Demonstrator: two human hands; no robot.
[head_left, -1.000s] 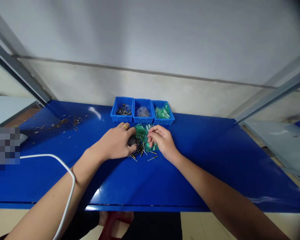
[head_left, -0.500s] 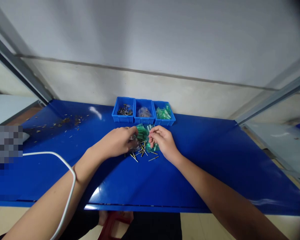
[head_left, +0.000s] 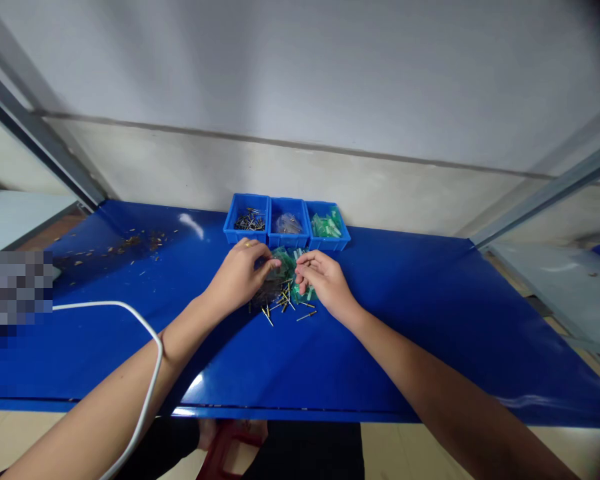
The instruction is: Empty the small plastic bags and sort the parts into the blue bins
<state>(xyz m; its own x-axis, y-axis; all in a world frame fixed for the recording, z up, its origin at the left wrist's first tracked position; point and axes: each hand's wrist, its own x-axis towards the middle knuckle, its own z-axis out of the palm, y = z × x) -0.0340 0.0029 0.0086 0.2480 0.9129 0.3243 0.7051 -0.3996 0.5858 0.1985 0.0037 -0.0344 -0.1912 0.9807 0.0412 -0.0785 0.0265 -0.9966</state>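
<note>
My left hand is over the left side of a pile on the blue table, its thumb and fingers drawn together near the green packets; whatever is between them is too small to name. On the pile's right side my right hand has its fingers curled and thumb close to them, their contents unclear. Several rivet-like metal pins lie below and between the hands. One pin rests apart, at the lower right of the pile.
Behind the pile stand three joined blue bins: metal pins in the left bin, clear bags in the middle bin, green packets in the right bin. Brown debris lies at the left. A white cable crosses my left forearm.
My left hand has moved up and slightly left, off the clear plastic it was touching. My right hand has hardly moved.
</note>
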